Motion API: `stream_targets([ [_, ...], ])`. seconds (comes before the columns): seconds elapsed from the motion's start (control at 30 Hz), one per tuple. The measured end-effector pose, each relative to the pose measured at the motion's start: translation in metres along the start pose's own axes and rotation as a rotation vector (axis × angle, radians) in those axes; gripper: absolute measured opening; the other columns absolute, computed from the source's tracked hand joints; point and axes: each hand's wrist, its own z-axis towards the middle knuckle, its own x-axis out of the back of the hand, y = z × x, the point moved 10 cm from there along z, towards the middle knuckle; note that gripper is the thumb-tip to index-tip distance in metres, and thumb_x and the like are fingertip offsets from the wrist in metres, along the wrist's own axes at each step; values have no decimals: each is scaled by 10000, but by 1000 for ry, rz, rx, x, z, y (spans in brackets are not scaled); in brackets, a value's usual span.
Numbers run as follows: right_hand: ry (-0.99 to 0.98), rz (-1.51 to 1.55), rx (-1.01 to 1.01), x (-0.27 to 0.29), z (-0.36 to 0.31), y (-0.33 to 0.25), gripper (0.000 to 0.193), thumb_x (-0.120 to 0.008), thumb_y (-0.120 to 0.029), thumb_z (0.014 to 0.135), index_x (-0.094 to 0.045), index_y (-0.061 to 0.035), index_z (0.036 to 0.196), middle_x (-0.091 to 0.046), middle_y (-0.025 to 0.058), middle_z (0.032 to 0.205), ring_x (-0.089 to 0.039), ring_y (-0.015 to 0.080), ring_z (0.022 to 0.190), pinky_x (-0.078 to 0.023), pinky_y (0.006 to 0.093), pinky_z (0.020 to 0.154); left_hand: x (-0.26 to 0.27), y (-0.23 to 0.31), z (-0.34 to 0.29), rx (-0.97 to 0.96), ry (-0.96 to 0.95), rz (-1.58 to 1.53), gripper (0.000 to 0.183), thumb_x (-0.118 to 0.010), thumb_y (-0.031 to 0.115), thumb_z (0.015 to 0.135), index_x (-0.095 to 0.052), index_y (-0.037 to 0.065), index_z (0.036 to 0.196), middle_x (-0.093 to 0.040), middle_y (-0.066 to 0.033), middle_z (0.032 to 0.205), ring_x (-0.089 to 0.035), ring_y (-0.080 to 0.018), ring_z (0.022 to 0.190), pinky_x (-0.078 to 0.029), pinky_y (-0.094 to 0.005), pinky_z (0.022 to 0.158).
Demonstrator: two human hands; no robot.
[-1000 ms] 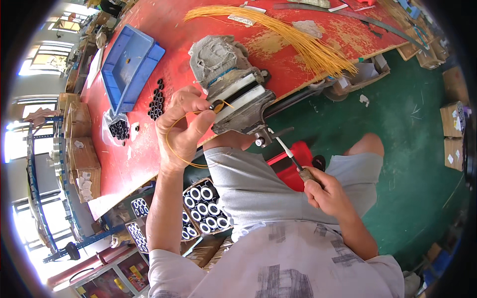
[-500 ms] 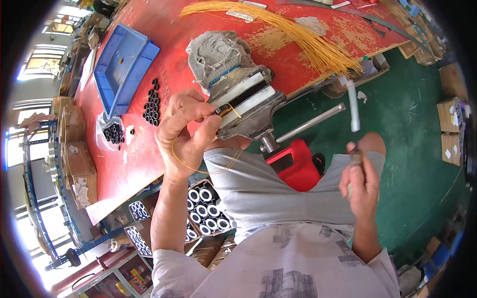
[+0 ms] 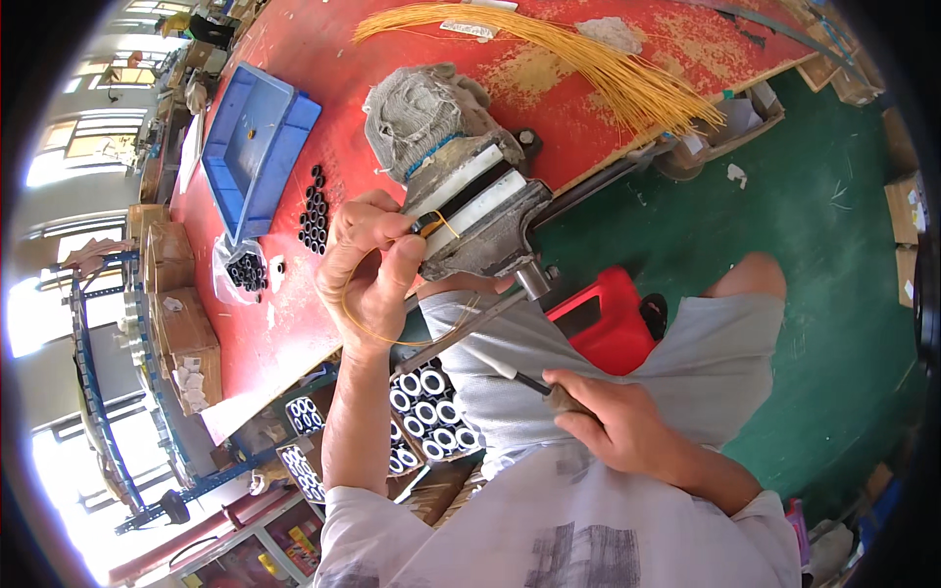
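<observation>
A small black ring (image 3: 427, 224) with thin yellow wire (image 3: 352, 312) through it is pinched between the thumb and forefinger of my left hand (image 3: 368, 265). It sits at the left end of the pale jaws of a bench vise (image 3: 490, 220); whether the jaws grip it is hidden. The wire loops down below my left hand. My right hand (image 3: 613, 416) is closed around the brown handle of a hand tool (image 3: 536, 383) with a dark shaft and a white tip, held over my lap. Below the jaws, the vise's bar (image 3: 461, 331) slants toward my left forearm.
On the red bench (image 3: 294, 343) are a blue tray (image 3: 257, 157), several black rings (image 3: 314, 211), a bag of black rings (image 3: 242, 269) and a yellow wire bundle (image 3: 598, 73). A grey cloth (image 3: 417, 113) covers the vise's back. Boxed white rings (image 3: 428, 407) and a red stool (image 3: 613, 328) stand below.
My right hand has brought the tool down and left, from beyond my right knee to over my lap. The vise's bar now points down-left instead of up-right. My left hand still pinches the ring.
</observation>
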Motion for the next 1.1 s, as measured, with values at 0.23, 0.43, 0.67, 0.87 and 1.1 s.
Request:
stream_targets([
  [0.23, 255, 209, -6, 69, -19, 6, 410, -610, -135, 949, -545, -46, 1344, -658, 64, 834, -616, 156, 633, -489, 300, 580, 2, 3, 0, -21, -16, 58, 144, -763, 15, 765, -716, -11, 898, -597, -41, 830, -572, -228, 933, -446, -346, 825],
  [0.43, 112, 63, -245, 6, -9, 86, 358, -612, -230, 957, -568, -48, 1262, -626, 178, 795, -636, 306, 642, -484, 382, 583, 0, 2, 4, -18, -51, 77, 152, -760, 3, 761, -707, -21, 901, -613, -57, 854, -577, -240, 948, -453, -364, 834],
  [0.67, -1, 85, 152, 12, 11, -39, 446, -702, -164, 893, -573, -34, 1299, -622, 132, 797, -590, 232, 604, -490, 307, 614, 2, 9, 1, 32, -87, 47, 169, -741, -27, 785, -693, -19, 947, -634, -87, 948, -592, -229, 977, -472, -335, 847],
  [0.87, 242, 266, 110, 79, 3, -10, 437, -640, -121, 939, -532, -53, 1357, -616, 57, 781, -571, 111, 593, -476, 284, 531, 8, 1, 0, 116, -109, 30, 77, -705, 15, 876, -655, -19, 924, -642, -101, 1011, -583, -167, 990, -452, -302, 895],
  [1.1, 410, 725, -325, 84, -3, 85, 355, -510, -125, 1006, -526, 11, 1333, -463, -10, 684, -379, 45, 510, -330, 216, 448, 2, -5, -6, 246, -19, -139, 92, -675, 81, 932, -638, -4, 936, -637, -91, 1054, -570, -152, 998, -430, -302, 934],
])
